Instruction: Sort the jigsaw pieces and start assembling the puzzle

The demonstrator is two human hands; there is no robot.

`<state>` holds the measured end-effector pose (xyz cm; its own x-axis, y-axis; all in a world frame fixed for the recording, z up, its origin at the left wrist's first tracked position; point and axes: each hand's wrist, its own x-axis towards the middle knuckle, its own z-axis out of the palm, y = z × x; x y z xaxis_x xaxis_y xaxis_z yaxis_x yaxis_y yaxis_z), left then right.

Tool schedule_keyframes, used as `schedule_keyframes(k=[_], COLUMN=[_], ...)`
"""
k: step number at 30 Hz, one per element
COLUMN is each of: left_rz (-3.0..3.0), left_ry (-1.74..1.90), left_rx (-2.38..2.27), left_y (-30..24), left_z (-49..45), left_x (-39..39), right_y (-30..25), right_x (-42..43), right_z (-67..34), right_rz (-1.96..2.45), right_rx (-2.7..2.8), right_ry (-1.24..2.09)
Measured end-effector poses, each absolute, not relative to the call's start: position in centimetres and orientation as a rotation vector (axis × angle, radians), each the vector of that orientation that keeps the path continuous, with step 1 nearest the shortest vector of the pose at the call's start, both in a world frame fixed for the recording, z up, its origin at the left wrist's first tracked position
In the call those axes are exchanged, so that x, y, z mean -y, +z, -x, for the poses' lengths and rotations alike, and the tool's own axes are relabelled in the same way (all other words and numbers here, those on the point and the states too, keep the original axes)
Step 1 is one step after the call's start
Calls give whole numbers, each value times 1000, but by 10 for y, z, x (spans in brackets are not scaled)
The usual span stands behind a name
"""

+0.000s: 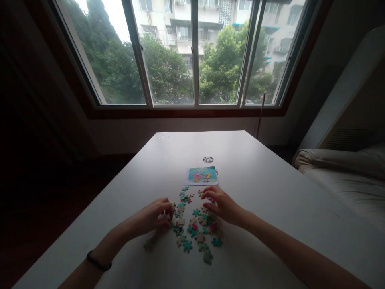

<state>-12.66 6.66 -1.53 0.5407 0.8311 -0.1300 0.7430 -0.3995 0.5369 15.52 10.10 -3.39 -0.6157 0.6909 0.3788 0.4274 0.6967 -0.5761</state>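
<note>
Item: loose jigsaw pieces of thin, knobbed form, in teal, dull green, tan and pink [187, 245], which lay scattered in a heap on the near half of a long white smooth-topped table [129, 188], between the two hands; one drab piece [148, 243] lay apart, to the left of the heap

Item: bare left hand [164, 212], black band [98, 261] at its wrist, at the left margin of the heap; fingers curled in towards the pieces; whether they grasped one could not be told

Item: bare right hand [219, 202], over the upper right part of the heap; fingers bent and spread above the pieces; whether a piece was pinched there could not be told

Item: rectangular picture card [202, 176], pale-bordered, with pink and yellow cartoon figures on blue, which lay flat just beyond the heap

Item: small round dark-rimmed disc or opening [208, 159], beyond the card; which of the two could not be told

Surroundings: wide paned window [195, 60] past the table's far end; pale cushioned seat [339, 176] to the right
</note>
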Motion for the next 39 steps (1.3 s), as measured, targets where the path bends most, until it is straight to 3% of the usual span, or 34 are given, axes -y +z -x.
schedule_keyframes(k=[39], left_rz=[-2211], left_ry=[126], left_rx=[-1252], left_y=[-10], left_z=[94], left_x=[-48], right_y=[-21], right_x=[-73], right_z=[-147], right_rz=[755], right_rx=[2382], right_ry=[713])
